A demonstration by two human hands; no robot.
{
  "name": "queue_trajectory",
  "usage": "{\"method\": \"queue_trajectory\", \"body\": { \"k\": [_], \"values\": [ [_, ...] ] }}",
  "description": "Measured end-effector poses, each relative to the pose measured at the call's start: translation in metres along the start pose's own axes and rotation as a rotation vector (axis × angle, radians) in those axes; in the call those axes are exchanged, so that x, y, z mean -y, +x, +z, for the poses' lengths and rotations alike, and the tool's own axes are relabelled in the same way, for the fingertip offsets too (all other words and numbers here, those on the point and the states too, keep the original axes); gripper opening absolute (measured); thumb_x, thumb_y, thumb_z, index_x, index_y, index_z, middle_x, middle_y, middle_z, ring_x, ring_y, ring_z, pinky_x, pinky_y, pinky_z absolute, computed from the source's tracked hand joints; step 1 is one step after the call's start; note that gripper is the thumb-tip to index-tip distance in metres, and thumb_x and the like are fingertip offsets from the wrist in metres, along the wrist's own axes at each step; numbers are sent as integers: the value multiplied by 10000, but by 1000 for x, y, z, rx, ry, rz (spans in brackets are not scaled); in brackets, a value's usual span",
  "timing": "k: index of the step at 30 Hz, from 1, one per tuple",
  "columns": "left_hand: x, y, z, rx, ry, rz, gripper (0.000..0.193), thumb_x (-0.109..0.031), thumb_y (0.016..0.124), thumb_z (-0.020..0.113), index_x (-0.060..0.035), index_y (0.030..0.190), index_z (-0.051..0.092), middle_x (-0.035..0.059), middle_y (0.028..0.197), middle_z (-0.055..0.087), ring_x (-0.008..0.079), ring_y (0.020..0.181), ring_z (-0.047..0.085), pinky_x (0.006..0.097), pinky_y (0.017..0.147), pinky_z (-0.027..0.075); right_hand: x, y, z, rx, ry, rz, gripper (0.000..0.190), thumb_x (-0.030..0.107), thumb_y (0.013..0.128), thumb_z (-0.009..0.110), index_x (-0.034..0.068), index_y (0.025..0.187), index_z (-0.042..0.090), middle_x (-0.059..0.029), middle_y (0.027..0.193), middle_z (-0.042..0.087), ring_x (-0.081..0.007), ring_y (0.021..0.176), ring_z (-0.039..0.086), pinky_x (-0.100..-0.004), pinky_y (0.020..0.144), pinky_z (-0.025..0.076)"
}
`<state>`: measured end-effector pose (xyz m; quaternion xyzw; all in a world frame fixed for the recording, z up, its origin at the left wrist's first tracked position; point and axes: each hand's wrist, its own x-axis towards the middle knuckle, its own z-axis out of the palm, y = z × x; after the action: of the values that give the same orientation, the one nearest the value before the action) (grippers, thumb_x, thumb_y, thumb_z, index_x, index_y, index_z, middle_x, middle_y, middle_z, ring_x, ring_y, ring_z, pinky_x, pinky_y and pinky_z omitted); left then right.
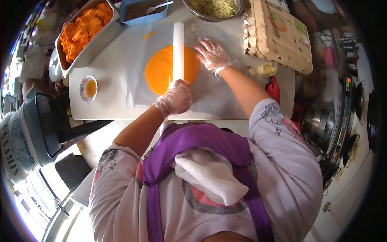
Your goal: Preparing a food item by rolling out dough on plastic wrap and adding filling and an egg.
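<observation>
A flat, roughly round sheet of orange dough (pixel 158 71) lies on a greyish plastic sheet (pixel 133 57) on the worktable. A white rolling pin (pixel 178 50) rests across the dough, pointing away from me. My left hand (pixel 178 97), in a clear plastic glove, is closed around the near end of the pin. My right hand (pixel 212 54), gloved the same way, is spread flat, palm down, near the dough's right edge and holds nothing. The far end of the pin lies beyond the dough's far edge.
A metal tub of orange mash (pixel 86 31), a blue container with a white spoon (pixel 155 7) and a steel bowl of pale shreds (pixel 216 7) line the far side. Egg cartons (pixel 279 33) stand right, near a small yellow-filled cup (pixel 267 69). A patterned bowl (pixel 88 89) sits left.
</observation>
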<state>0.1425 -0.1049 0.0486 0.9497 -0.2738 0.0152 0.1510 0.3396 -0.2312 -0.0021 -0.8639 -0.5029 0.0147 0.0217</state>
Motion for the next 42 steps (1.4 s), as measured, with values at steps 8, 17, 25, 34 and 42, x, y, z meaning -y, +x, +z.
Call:
{"method": "queue_trajectory", "body": {
  "k": [8, 17, 25, 34, 42],
  "values": [
    [-64, 35, 40, 222, -238, -343, 472, -352, 806, 590, -81, 1192, 567, 158, 1238, 507, 334, 1169, 447, 464, 1012, 320, 41, 19, -45, -301, -3, -193, 296, 231, 846, 510, 101, 1102, 584, -102, 1125, 576, -257, 1106, 518, -456, 969, 360],
    [-70, 38, 71, 68, -260, -269, 664, -377, 808, 577, -151, 1397, 369, 154, 1486, 252, 305, 1383, 222, 472, 1108, 192, 85, 24, -37, 140, 55, -1013, 250, 380, 851, 496, 153, 828, 600, -37, 831, 597, -209, 807, 588, -371, 744, 452],
    [-71, 35, 78, -16, -265, -282, 671, -432, 813, 585, -136, 1385, 395, 151, 1454, 308, 296, 1365, 253, 474, 1075, 235, 95, 27, -26, -37, 79, -1010, 178, 316, 828, 518, 158, 809, 595, -31, 763, 575, -210, 726, 576, -364, 649, 425],
    [-72, 34, 80, -109, -247, -288, 631, -416, 760, 625, -120, 1305, 502, 121, 1416, 384, 283, 1353, 285, 475, 1068, 249, 110, 29, -29, -97, 118, -834, 95, 242, 775, 563, 157, 812, 583, -16, 753, 542, -193, 707, 555, -350, 660, 416],
    [-69, 34, 77, -182, -198, -215, 569, -387, 733, 621, -81, 1211, 577, 112, 1308, 507, 275, 1279, 393, 476, 1084, 223, 120, 32, -22, -85, 128, -654, 121, 250, 828, 527, 157, 853, 600, -20, 800, 569, -204, 749, 563, -367, 707, 414]
  ]
}}
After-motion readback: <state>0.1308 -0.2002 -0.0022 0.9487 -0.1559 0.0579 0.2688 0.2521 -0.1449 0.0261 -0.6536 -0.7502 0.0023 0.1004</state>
